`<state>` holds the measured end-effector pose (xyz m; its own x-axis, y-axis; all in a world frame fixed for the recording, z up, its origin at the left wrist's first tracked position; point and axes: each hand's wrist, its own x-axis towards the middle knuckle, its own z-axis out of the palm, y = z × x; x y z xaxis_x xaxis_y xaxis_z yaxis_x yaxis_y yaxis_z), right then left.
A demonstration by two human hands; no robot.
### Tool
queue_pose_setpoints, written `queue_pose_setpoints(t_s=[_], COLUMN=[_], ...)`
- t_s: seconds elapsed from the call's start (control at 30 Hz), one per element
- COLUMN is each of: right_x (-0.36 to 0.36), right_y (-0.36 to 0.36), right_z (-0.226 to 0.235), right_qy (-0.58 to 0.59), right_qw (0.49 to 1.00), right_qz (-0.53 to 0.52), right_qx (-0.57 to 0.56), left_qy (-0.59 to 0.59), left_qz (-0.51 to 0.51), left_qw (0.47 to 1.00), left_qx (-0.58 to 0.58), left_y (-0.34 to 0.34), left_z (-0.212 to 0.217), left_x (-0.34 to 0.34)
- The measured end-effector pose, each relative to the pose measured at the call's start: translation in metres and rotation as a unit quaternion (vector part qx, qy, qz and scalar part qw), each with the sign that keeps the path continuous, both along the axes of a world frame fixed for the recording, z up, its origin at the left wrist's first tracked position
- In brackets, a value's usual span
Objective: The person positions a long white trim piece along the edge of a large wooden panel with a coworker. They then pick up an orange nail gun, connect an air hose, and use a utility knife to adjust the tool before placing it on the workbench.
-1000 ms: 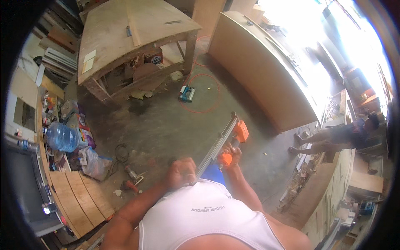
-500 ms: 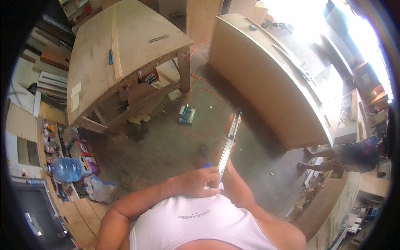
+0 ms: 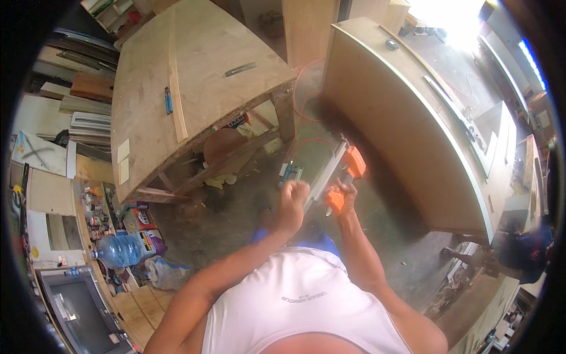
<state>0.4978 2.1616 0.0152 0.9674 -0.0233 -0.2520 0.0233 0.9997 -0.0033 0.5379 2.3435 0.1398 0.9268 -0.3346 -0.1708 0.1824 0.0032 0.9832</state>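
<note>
My right hand [image 3: 349, 197] is closed round the grip of an orange nail gun [image 3: 355, 162], held out in front of my body. Its long silver magazine [image 3: 327, 171] slants up beside the grip, with its lower end close to my left hand. My left hand [image 3: 293, 200] is curled into a fist there; whether it pinches anything is hidden. On the floor beyond lies a teal nail gun [image 3: 292, 171], partly behind my left hand, with a thin orange-red hose [image 3: 299, 100] near it.
A large wooden worktable [image 3: 206, 47] stands at the far left, with blue-handled pliers [image 3: 168, 100] on it. To the right is a big wooden panel piece [image 3: 401, 118] with a tape measure [image 3: 392, 44] on top. A blue water jug [image 3: 118, 251] sits at left; another person [image 3: 522, 251] is at right.
The nail gun has turned, so its orange body now shows to the right of the magazine. Both hands have moved forward, away from my chest, and my left hand has closed into a fist.
</note>
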Motion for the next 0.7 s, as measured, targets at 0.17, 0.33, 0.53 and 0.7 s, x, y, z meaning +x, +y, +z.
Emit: queue_pose_setpoints(t_s=[0.17, 0.33, 0.53, 0.7], right_x=[0.047, 0.090, 0.144, 0.205], right_y=[0.034, 0.043, 0.064, 0.087], right_z=[0.027, 0.025, 0.047, 0.066], right_qy=[0.195, 0.233, 0.242, 0.274], right_qw=[0.974, 0.964, 0.956, 0.947], right_qz=[-0.010, -0.035, -0.122, -0.128], right_qx=[-0.116, -0.126, -0.113, -0.105], left_qy=[0.112, 0.157, 0.066, 0.067], left_qz=[0.091, -0.003, -0.016, -0.041], left_qw=[0.989, 0.985, 0.987, 0.988], left_qx=[-0.042, -0.067, -0.148, -0.132], left_y=[-0.006, 0.007, 0.049, 0.011], left_z=[-0.064, -0.049, -0.002, -0.024], left_x=[0.111, 0.166, 0.268, 0.309])
